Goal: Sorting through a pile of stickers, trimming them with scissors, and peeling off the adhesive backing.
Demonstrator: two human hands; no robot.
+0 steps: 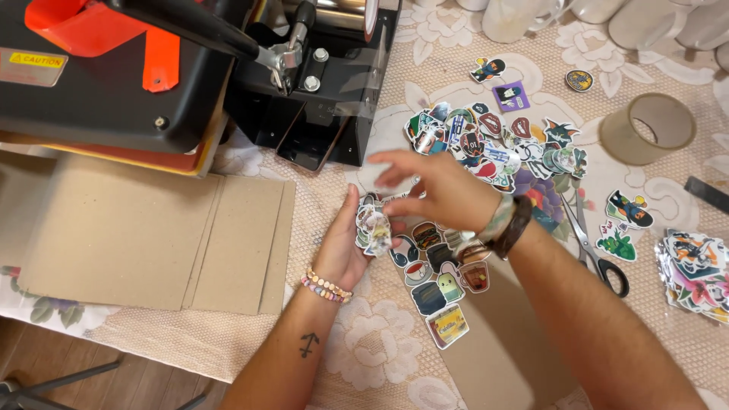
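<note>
My left hand (343, 247) holds a small stack of cut-out stickers (373, 225) upright between thumb and fingers, just above the tablecloth. My right hand (433, 190) hovers over that stack with its fingers spread and slightly blurred; whether it pinches a sticker I cannot tell. Below the hands, several stickers (444, 285) lie laid out on a brown cardboard sheet (501, 342). A larger loose heap of stickers (493, 144) lies beyond my right hand.
A black and orange heat press (152, 76) stands at the back left. Cardboard sheets (152, 243) lie left. Scissors (596, 243), a tape roll (648, 127), another sticker pile (695, 273) and white mugs (607, 15) sit right and back.
</note>
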